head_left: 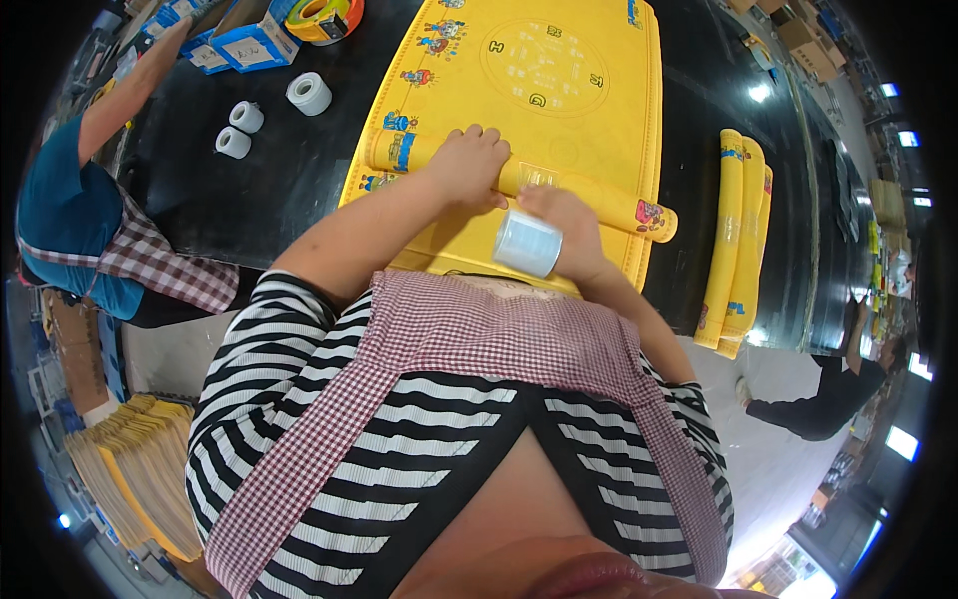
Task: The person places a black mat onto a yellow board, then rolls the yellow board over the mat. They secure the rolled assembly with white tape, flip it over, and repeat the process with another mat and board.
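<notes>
A yellow printed mat [584, 130] lies on the table in front of me, and a rolled-up yellow mat [614, 212] rests crosswise on its near part. My left hand [469, 168] is closed over that rolled mat left of its middle, fingers curled on top. My right hand [571, 228], slightly blurred, grips a white roll of labels or tape [529, 244] on the near side of the rolled mat. Its fingertips are close to a clear patch [539, 176] on the rolled mat. Whether they touch it I cannot tell.
Several white rolls [309, 94] stand at the left on the black table [180, 195]. Blue boxes [249, 45] and yellow-orange tape [324, 18] lie farther back. Finished yellow rolls [733, 240] lie at the right. A co-worker [75, 210] reaches over the table's left side.
</notes>
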A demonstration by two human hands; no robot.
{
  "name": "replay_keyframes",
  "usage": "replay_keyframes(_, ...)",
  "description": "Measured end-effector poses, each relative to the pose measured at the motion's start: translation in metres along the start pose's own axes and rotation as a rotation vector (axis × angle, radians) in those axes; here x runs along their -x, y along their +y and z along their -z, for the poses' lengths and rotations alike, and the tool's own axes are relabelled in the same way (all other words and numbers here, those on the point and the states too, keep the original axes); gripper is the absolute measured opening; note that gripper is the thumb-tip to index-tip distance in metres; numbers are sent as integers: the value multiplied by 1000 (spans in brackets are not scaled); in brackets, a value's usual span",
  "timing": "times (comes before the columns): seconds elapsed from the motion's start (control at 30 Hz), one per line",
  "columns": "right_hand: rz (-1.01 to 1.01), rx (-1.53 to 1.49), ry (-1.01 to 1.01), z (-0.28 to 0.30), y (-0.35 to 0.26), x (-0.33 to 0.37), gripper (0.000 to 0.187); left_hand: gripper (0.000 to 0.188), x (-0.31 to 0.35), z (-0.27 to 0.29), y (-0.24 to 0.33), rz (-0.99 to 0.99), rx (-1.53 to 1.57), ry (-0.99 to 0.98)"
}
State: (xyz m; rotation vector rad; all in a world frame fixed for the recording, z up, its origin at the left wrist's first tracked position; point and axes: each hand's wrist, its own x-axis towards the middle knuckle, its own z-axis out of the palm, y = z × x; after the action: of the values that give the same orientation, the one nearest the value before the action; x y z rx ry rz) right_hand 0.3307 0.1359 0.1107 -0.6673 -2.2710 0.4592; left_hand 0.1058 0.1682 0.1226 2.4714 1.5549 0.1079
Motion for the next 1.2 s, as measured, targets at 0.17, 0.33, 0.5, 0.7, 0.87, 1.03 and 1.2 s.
replay_keyframes(0.17,120,229,118,-14,25,-4,35,58,-34,6,-21,-162,12,-7)
replay_keyframes(0.33,-215,117,-31,5,49,-67,34,70,-49,-3,-33,-180,-77,131)
replay_keyframes(0.5,-771,-289,-21,-4,172,-102,23,68,-73,-16,-42,-202,-97,445)
replay_keyframes(0.7,-883,-522,6,7,166,-109,19,59,-82,-15,-64,-299,-36,412)
replay_keyframes(0.87,-333,88,-162,14,49,-48,39,50,-45,-9,-36,-185,94,196)
replay_keyframes(1.03,-100,-86,-63,-1,26,17,53,49,-8,2,-12,-25,227,1)
replay_keyframes(1.2,48,69,49,-12,61,-17,55,32,-59,10,-51,122,129,151)
